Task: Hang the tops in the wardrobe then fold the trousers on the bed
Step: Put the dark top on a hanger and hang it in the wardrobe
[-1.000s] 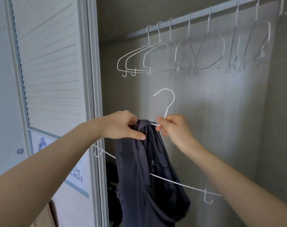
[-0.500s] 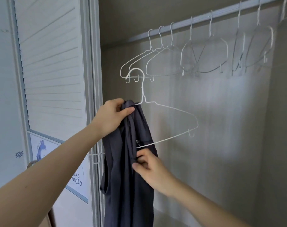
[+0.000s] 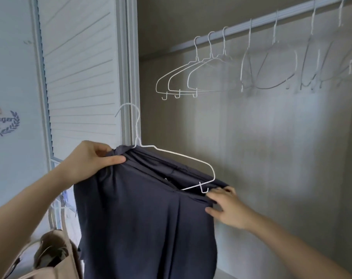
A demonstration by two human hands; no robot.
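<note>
Standing before the open wardrobe, the person holds a dark blue top (image 3: 147,214) half on a white wire hanger (image 3: 171,156). The left hand (image 3: 90,162) grasps the bunched collar beside the hanger's neck, and the right hand (image 3: 225,206) pinches the cloth at the hanger's far end. Behind them, a grey rail (image 3: 261,19) carries several bare hangers (image 3: 183,79) against a pale back wall (image 3: 271,137). At left is a slatted white door (image 3: 80,67), and a beige bag (image 3: 56,256) hangs low.

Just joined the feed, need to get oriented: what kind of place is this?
Most likely a bedroom wardrobe: a rail of empty wire hangers, a louvred door, and a dark top going onto a hanger.
</note>
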